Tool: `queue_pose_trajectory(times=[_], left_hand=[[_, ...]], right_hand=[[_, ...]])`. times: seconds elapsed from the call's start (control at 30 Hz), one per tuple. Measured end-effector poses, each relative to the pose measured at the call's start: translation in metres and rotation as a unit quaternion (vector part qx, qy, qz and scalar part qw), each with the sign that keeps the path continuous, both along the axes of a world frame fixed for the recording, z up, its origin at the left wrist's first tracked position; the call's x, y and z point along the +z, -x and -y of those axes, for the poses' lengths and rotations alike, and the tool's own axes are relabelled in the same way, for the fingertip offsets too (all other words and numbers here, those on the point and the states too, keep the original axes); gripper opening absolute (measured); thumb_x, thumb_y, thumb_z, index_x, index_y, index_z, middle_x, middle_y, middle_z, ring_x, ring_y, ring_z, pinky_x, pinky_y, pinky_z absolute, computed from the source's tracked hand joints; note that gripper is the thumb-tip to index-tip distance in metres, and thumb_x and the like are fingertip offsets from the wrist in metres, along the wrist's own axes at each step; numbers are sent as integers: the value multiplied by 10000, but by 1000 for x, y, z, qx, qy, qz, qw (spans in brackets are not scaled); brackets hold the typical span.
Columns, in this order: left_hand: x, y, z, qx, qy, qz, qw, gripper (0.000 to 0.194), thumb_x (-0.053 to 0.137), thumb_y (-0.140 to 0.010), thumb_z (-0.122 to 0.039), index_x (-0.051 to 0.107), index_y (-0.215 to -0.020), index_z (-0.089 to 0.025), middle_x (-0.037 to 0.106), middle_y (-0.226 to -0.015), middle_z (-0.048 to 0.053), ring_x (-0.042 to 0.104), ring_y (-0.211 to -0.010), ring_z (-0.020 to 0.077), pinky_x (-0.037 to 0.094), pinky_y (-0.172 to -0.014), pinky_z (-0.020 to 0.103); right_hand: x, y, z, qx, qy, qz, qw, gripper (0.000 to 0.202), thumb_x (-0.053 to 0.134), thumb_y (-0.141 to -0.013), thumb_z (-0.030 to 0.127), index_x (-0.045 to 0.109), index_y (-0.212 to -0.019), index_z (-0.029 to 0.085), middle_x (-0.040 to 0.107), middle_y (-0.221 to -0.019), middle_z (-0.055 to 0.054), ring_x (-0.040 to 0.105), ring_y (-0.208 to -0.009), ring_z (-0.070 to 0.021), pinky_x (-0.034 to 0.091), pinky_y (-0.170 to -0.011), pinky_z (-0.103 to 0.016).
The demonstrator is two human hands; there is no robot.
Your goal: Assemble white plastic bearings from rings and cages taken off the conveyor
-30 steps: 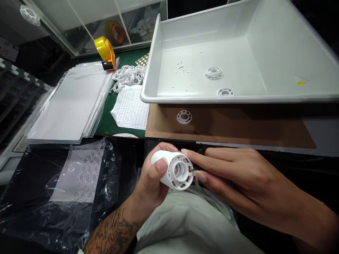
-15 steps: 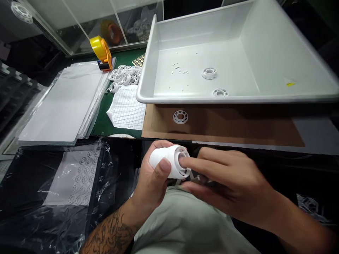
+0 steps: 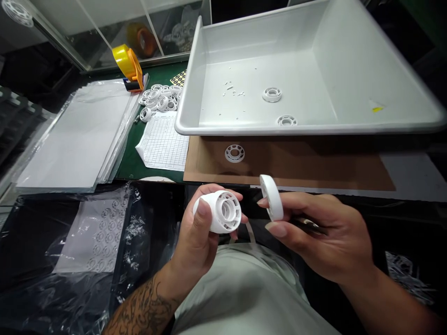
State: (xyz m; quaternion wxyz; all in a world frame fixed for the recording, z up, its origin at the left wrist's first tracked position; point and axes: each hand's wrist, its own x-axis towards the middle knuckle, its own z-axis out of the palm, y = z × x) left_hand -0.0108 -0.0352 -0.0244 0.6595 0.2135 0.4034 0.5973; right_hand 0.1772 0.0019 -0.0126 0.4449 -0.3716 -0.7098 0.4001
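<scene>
Wrapped in my left hand (image 3: 199,232) is a stack of white plastic rings (image 3: 226,211), its slotted open end turned to the right. My right hand (image 3: 321,232) pinches a single white plastic ring (image 3: 272,197), with a finger through its hole and the thumb below. A thin dark tool (image 3: 309,225), its kind unclear, also lies in the right hand, partly covered by the fingers. The ring and the stack are a short gap apart, over my lap. On the brown cardboard (image 3: 314,167) in front lies another slotted white ring (image 3: 234,153).
A large white tray (image 3: 261,128) holds two rings and small white scraps. Left of it are a pile of white rings (image 3: 159,100), a grid sheet (image 3: 163,142), a tape dispenser (image 3: 129,70) and stacked sheets in plastic (image 3: 70,135). A plastic-covered box (image 3: 31,232) stands at lower left.
My right hand has drawn back to the right from the stack's end, now carrying a single ring. The left hand still holds the stack, now turned a little more toward me.
</scene>
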Motion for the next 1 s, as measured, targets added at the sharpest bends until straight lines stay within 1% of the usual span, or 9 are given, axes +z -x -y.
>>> queue_pose_trajectory(times=[0.13,0.3,0.4,0.5,0.57,0.63,0.73,0.83,1.0], left_hand=[[1,0,1,7,6,5,1000,490,842,-828,-643,724,-1011,-203,791,-1000,73,763,-708,183,557,-513,201],[-1,0,3,0,-8,1,1000,479,804,-863,-650,717,-1029,-209,792,-1018,64,761,-706,173,547,-508,194],[-4,-1,3,2,-21,-18,1000,506,782,-869,-678,707,-1039,-208,787,-999,55,724,-680,150,531,-513,192],[-6,-3,3,14,-19,-57,998,545,786,-841,-713,713,-1036,-210,778,-964,48,701,-713,150,565,-599,218],[-8,-3,3,15,-47,-90,995,542,780,-847,-713,717,-1041,-210,781,-987,61,721,-801,181,603,-706,259],[-10,-3,2,13,-65,-119,991,544,758,-866,-713,720,-1051,-203,779,-1007,76,728,-855,202,608,-758,280],[-12,-2,1,21,-29,-112,993,577,732,-860,-748,726,-1030,-197,754,-939,60,679,-721,166,570,-621,240],[-12,-2,-1,19,-24,-63,998,546,707,-884,-742,726,-1012,-212,733,-901,39,638,-627,139,497,-481,194],[-9,-3,-3,20,-22,-24,999,531,711,-885,-733,728,-1013,-218,736,-1007,36,671,-628,127,505,-460,182]], right_hand=[[1,2,-1,16,5,-12,1000,316,724,-1099,483,752,-935,213,572,-601,47,457,-465,-98,391,-442,-184],[-2,3,0,44,-3,-43,998,137,743,-1087,309,742,-998,205,577,-625,61,431,-452,-84,343,-427,-185],[-6,7,1,75,-37,-38,996,66,709,-1095,251,722,-1065,193,617,-654,47,472,-461,-98,390,-459,-204],[-10,15,2,95,-75,-8,993,39,670,-1097,201,691,-1125,183,639,-686,36,559,-525,-122,455,-537,-225],[-13,20,2,107,-100,9,989,54,625,-1099,168,673,-1076,173,615,-677,35,549,-523,-126,415,-519,-246],[-15,24,2,114,-113,20,987,164,594,-1104,171,665,-956,169,570,-642,32,497,-486,-126,348,-479,-272],[-13,23,4,89,-36,2,995,288,645,-1114,260,688,-844,169,574,-587,27,487,-431,-116,345,-425,-251],[-10,19,5,47,71,-67,994,210,734,-1086,311,759,-924,180,651,-588,30,572,-417,-118,436,-404,-184],[-9,17,9,40,99,-89,990,70,765,-1023,180,797,-971,216,695,-616,50,613,-441,-108,500,-449,-137]])
